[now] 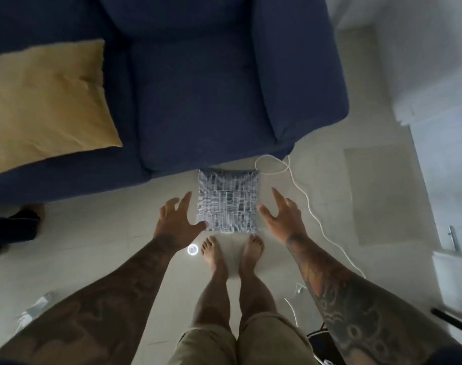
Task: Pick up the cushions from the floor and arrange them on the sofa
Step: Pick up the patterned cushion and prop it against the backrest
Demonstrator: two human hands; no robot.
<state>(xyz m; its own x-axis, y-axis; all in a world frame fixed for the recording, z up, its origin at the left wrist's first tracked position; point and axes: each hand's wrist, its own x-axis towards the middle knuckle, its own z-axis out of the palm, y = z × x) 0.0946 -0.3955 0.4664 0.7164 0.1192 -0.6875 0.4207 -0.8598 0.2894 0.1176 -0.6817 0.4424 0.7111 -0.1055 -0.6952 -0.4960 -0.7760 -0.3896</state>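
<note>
Pale tiled floor (98, 259) runs to a navy sofa (198, 101), and between the left grip (175, 219) and right grip (282, 217), both spread wide and holding nothing, lies the patterned cushion (228, 201), flanked for a two-sided lift.

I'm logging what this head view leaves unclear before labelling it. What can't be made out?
- Yellow cushion on the sofa: cut off by the left edge.
- Patterned cushion: its far edge is hidden under the sofa front.
- White cable: both ends untraceable.
- Floor object at lower left: blurred, unidentifiable.
</note>
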